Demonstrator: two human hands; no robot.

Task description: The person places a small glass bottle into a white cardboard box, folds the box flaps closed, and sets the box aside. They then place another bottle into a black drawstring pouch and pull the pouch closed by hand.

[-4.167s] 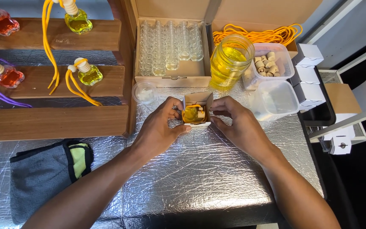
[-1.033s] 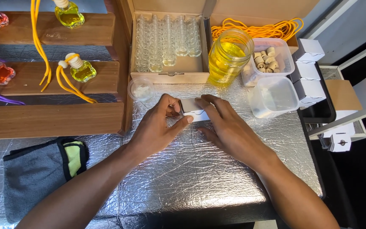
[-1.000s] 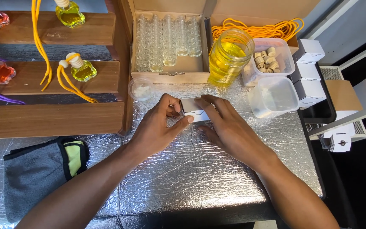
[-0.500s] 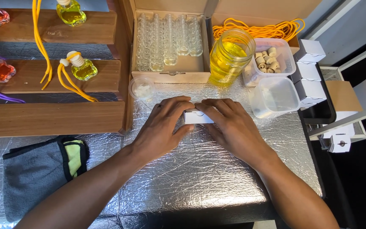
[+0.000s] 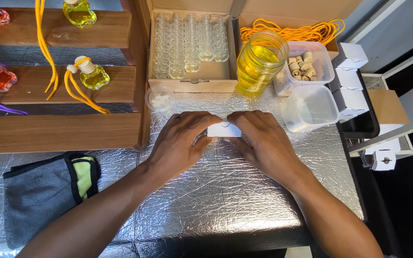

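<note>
A small white cardboard box (image 5: pixel 224 129) lies closed on the silver foil table top (image 5: pixel 216 200), near the middle. My left hand (image 5: pixel 180 141) grips its left end and my right hand (image 5: pixel 259 138) grips its right end, with fingers curled over the top. Only the box's upper face shows between my fingertips. What is inside is hidden.
A carton of empty glass vials (image 5: pixel 187 40) stands behind, with a jar of yellow liquid (image 5: pixel 260 59), a tub of wooden caps (image 5: pixel 307 67), an empty clear tub (image 5: pixel 311 107), stacked white boxes (image 5: pixel 350 76) and yellow cords (image 5: pixel 302 31). Wooden shelves (image 5: pixel 58 131) hold filled bottles on the left. A grey cloth (image 5: pixel 44 191) lies front left.
Four seconds ago the box stood open with a yellow bottle showing inside. Its flap has since been folded down, and both hands now press on the closed box.
</note>
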